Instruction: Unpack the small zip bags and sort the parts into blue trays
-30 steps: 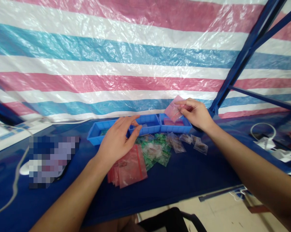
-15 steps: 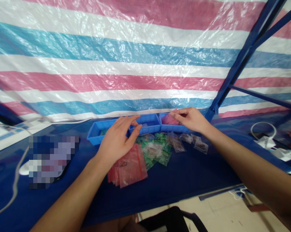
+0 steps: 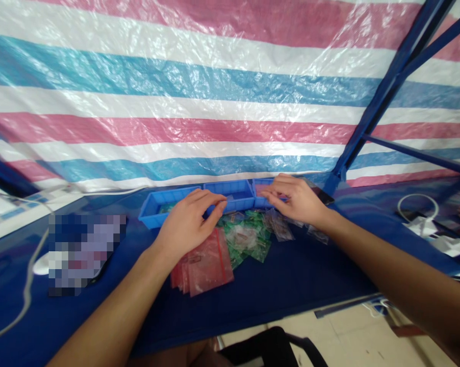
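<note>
My left hand (image 3: 194,219) hangs over the front of the middle blue bin (image 3: 235,206), its thumb and forefinger brought together. A bit of clear plastic (image 3: 230,198) shows by those fingertips; I cannot tell whether they grip it. My right hand (image 3: 295,198) is at the right blue bin (image 3: 257,201), fingers curled and pinched, hiding what may be in them. Red plastic (image 3: 261,189) shows in that bin beside the right fingertips. Below my left hand lies a stack of red zip bags (image 3: 209,267). Green bags (image 3: 253,244) and clear bags with small brownish parts (image 3: 279,224) lie between my hands.
Left of the middle bin stands another blue bin (image 3: 149,216) with greenish contents. A blurred-out object (image 3: 86,255) and a white cable (image 3: 25,285) lie at left. White plugs (image 3: 440,237) are at right. A striped sheet (image 3: 214,102) hangs behind the blue table (image 3: 302,275).
My right hand has drawn slightly left and down, its fingers curling; less of the red bag shows. My left thumb and forefinger have closed together.
</note>
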{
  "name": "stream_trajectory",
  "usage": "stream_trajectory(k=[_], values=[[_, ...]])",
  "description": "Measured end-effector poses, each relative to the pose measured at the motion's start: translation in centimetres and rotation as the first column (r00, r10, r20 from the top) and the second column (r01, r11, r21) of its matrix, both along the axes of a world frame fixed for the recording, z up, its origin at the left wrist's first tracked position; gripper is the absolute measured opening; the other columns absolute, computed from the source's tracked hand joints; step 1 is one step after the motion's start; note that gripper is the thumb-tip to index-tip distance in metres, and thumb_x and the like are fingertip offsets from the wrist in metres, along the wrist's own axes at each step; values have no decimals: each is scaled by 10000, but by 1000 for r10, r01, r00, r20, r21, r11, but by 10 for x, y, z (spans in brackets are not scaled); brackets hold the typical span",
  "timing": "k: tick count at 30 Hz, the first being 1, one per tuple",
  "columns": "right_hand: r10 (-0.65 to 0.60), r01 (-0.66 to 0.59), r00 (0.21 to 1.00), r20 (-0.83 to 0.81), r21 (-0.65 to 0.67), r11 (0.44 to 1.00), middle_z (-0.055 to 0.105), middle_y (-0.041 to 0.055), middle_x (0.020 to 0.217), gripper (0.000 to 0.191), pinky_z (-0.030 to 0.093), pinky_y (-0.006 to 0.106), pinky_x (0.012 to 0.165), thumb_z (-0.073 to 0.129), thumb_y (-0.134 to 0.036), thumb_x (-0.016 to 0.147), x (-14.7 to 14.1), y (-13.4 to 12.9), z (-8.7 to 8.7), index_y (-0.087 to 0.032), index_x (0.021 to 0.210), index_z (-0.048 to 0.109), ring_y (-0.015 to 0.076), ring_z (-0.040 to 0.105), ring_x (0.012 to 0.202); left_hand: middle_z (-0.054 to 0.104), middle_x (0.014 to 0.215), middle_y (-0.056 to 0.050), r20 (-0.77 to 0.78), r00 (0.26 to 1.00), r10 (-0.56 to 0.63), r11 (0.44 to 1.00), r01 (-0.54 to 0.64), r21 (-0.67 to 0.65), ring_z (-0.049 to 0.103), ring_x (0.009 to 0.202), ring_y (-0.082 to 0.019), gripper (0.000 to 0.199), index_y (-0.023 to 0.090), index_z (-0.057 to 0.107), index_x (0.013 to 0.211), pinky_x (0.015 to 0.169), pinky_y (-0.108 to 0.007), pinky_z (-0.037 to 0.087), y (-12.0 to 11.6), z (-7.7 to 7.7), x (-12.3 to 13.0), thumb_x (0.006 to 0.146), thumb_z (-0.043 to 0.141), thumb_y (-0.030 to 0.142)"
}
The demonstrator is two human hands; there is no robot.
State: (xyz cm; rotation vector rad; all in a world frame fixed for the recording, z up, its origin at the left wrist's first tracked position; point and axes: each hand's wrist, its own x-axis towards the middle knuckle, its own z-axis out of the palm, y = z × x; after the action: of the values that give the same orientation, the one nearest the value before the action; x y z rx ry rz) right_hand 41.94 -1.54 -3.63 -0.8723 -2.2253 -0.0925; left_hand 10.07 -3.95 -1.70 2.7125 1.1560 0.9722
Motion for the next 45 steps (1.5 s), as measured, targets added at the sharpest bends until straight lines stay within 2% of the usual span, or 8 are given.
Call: stream_trajectory(k=[5, 9, 16, 22, 26, 31, 39, 45], values=[[357, -355, 930, 86, -35, 934, 793, 96, 1072, 339, 595, 424, 922, 808, -497, 961, -26, -21, -9, -257, 1200, 792, 271, 735, 993, 812, 1144, -87, -5, 1000, 4, 1000, -4, -1, 726, 1078, -276, 333, 193, 776, 1179, 1066, -447, 526, 0, -1, 0, 1127, 525, 406], [462, -453, 879, 113, -101, 886, 792, 94, 1089, 481, 624, 420, 891, 900, -577, 844, -36, -31, -13, -268, 1197, 796, 274, 745, 996, 811, 1155, -81, 0, 1000, -7, 1000, 7, -1, 730, 1073, -270, 298, 211, 773, 1187, 1060, -435, 530, 0, -2, -2, 1120, 538, 382], [416, -409, 906, 81, -93, 908, 811, 85, 1033, 185, 618, 403, 865, 700, -336, 1035, -39, -34, -18, -283, 1183, 798, 250, 745, 955, 814, 1185, -93, 15, 997, -81, 997, 81, 1, 739, 1121, -274, 300, 212, 778, 1207, 1066, -442, 549, -3, -7, 3, 1127, 541, 379], [173, -203, 970, -168, -182, 962, 761, 46, 870, 176, 540, 327, 722, 623, -284, 1064, -43, -39, -19, -226, 1005, 779, 195, 667, 761, 829, 1284, -67, 8, 984, -176, 983, 176, -56, 748, 1240, -301, 386, 244, 722, 1383, 1122, -467, 535, -14, -5, 10, 1063, 673, 454], [61, -192, 937, -343, -361, 913, 764, 35, 886, 225, 511, 297, 670, 621, -347, 1077, -46, -40, -24, -206, 998, 778, 171, 653, 721, 858, 1202, -4, 31, 989, -142, 980, 145, -133, 770, 1223, -290, 522, 299, 633, 1505, 1112, -449, 535, -19, -2, 14, 1015, 736, 451], [77, -294, 893, -443, -448, 844, 795, 34, 962, 244, 571, 298, 709, 723, -393, 1023, -49, -40, -32, -221, 1193, 758, 173, 687, 750, 855, 1104, 9, 125, 989, -82, 959, 112, -259, 816, 991, -231, 430, 292, 652, 1444, 839, -317, 587, -19, -2, 19, 1016, 673, 319], [192, -272, 924, -332, -215, 938, 799, 41, 1121, 431, 607, 311, 756, 750, -294, 1009, -49, -45, -32, -304, 1436, 686, 166, 711, 769, 845, 1046, 2, 202, 976, -76, 962, 125, -244, 792, 994, -234, 427, 254, 649, 1376, 907, -339, 565, -20, 1, 18, 951, 689, 246], [253, -297, 926, -280, -128, 946, 785, 64, 1151, 508, 624, 345, 855, 814, -309, 978, -51, -45, -30, -309, 1469, 686, 217, 746, 935, 823, 1006, -18, 290, 955, -59, 924, 163, -347, 770, 920, -232, 471, 248, 578, 1478, 722, -294, 559, -18, -2, 17, 1029, 672, 353]])
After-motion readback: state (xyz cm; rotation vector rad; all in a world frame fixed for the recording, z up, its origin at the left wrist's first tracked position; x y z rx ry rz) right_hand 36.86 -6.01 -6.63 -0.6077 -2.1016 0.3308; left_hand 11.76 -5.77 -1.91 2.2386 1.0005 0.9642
